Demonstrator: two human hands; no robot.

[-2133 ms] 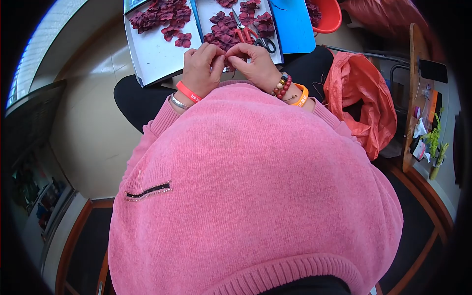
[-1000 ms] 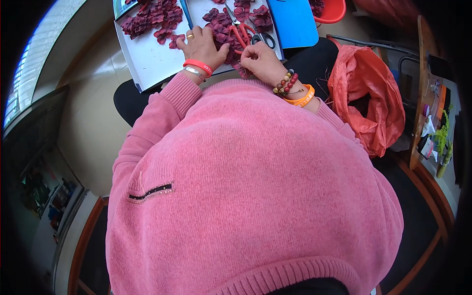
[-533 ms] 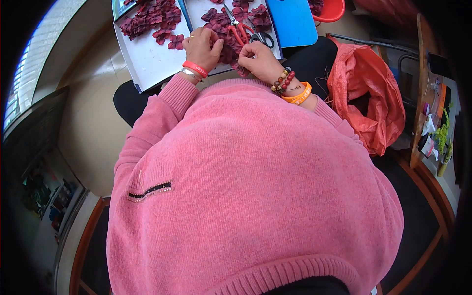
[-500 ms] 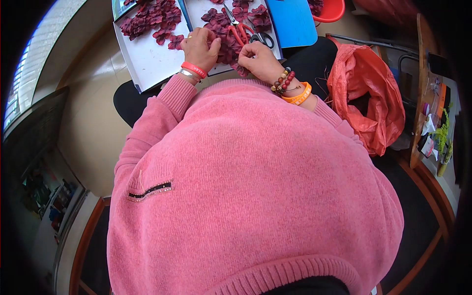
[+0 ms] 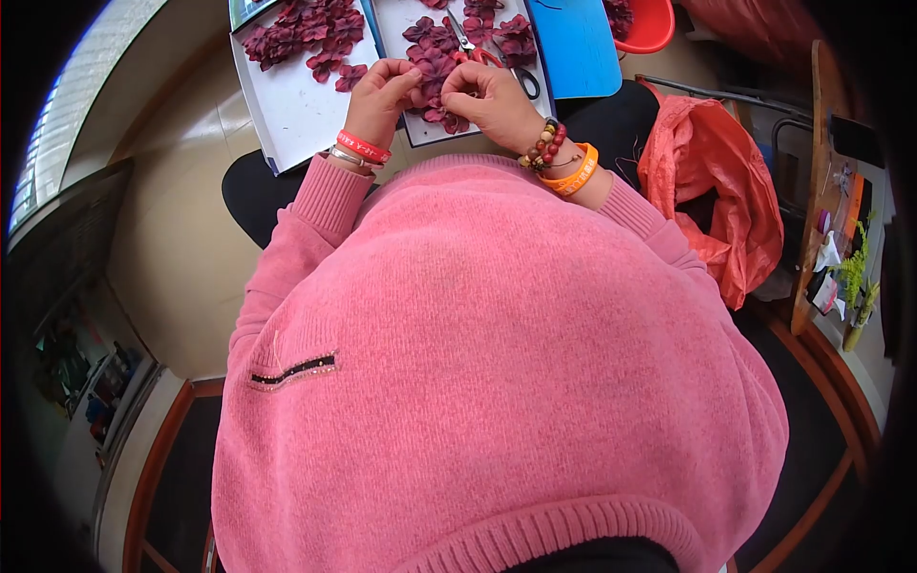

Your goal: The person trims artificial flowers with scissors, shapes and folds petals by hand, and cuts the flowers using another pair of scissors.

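Note:
My left hand (image 5: 380, 100) is over the inner edges of two shallow white trays, thumb and forefinger pinched together on what looks like a dark red artificial flower. My right hand (image 5: 497, 103) faces it, fingertips also pinched; whatever is between them is too small to make out. Dark red artificial flowers (image 5: 435, 69) lie under and between both hands in the right tray (image 5: 390, 21). Just beyond my right hand, red-handled scissors (image 5: 461, 33) rest on the flowers, with a black-handled pair (image 5: 526, 82) beside them. The left tray (image 5: 301, 113) holds more flowers (image 5: 330, 29).
A blue board (image 5: 578, 48) adjoins the right tray. Behind it stands a red basin (image 5: 650, 27) with dark red flowers. An open red woven sack (image 5: 669, 153) is on the floor at my right, near a wooden-edged shelf (image 5: 812, 191) with a green plant (image 5: 853, 263).
Both hands have shifted slightly, and their pinched fingertips are closer together. My left fingers have lifted from the flowers. My right hand now covers part of the red scissor handles.

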